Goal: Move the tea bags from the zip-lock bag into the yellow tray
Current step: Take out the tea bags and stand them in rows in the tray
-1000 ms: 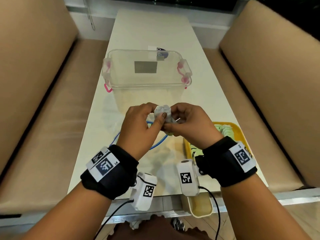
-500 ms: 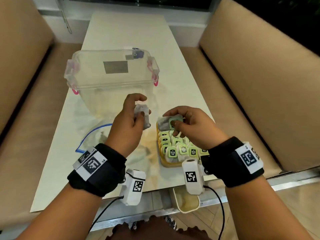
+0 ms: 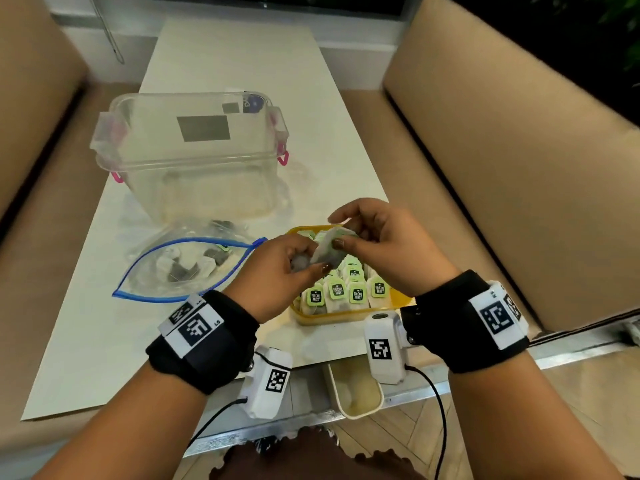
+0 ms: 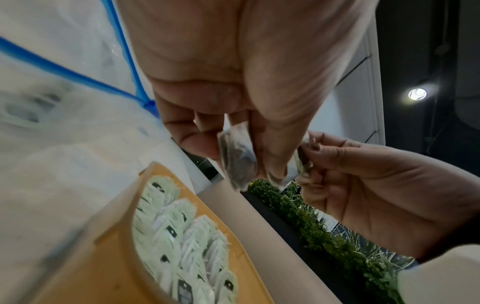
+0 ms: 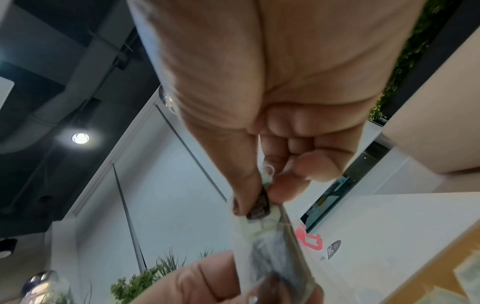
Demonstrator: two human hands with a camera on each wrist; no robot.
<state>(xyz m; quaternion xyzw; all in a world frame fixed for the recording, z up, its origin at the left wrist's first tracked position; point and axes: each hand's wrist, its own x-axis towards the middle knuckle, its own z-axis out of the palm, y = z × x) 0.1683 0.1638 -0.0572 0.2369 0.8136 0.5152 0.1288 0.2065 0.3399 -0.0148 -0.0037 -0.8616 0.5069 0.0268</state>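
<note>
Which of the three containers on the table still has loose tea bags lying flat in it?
The zip-lock bag with the blue seal, left of the yellow tray. The tray's bags stand in rows; the clear tub behind looks empty.

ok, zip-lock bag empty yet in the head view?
No, the zip-lock bag lies open on the table with several tea bags visible through the clear plastic.

head: above, looking down | wrists: close, along hands (image 3: 346, 258)
</note>
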